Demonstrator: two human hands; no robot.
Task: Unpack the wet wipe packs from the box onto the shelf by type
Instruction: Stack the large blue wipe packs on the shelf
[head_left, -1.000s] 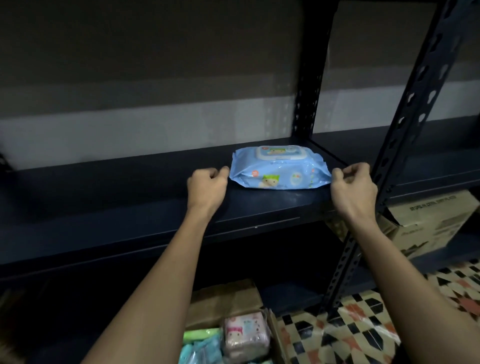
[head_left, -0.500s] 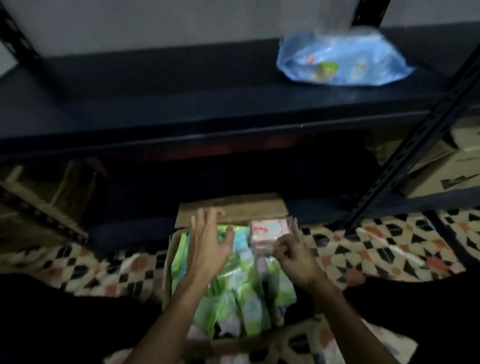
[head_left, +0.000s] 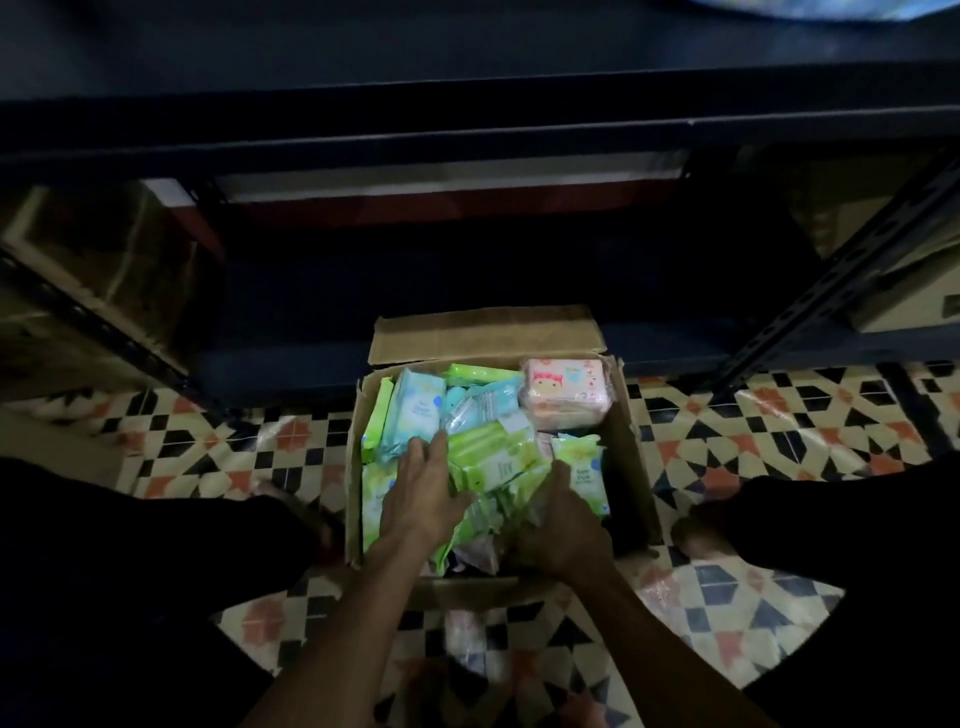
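An open cardboard box (head_left: 631, 447) stands on the tiled floor between my legs, full of wet wipe packs. A pink pack (head_left: 563, 387) lies in its far right corner, light blue packs (head_left: 415, 410) at the far left, and green packs (head_left: 493, 460) across the middle. My left hand (head_left: 421, 491) lies on the packs with its fingers spread, its thumb against the left end of the tilted green pack. My right hand (head_left: 561, 525) digs in beside that pack's right end, fingertips hidden among the packs. The blue pack (head_left: 831, 6) on the shelf (head_left: 467, 111) only shows at the top edge.
The dark metal shelf runs across the top, with slanted slotted uprights (head_left: 831, 280) at right and left. Cardboard boxes (head_left: 904, 291) sit on the lower level at right and at far left. My dark-clad legs flank the box on the patterned floor tiles.
I let go of the blue pack on the shelf and looked down. Both hands dropped into the box and now press in around a green pack.
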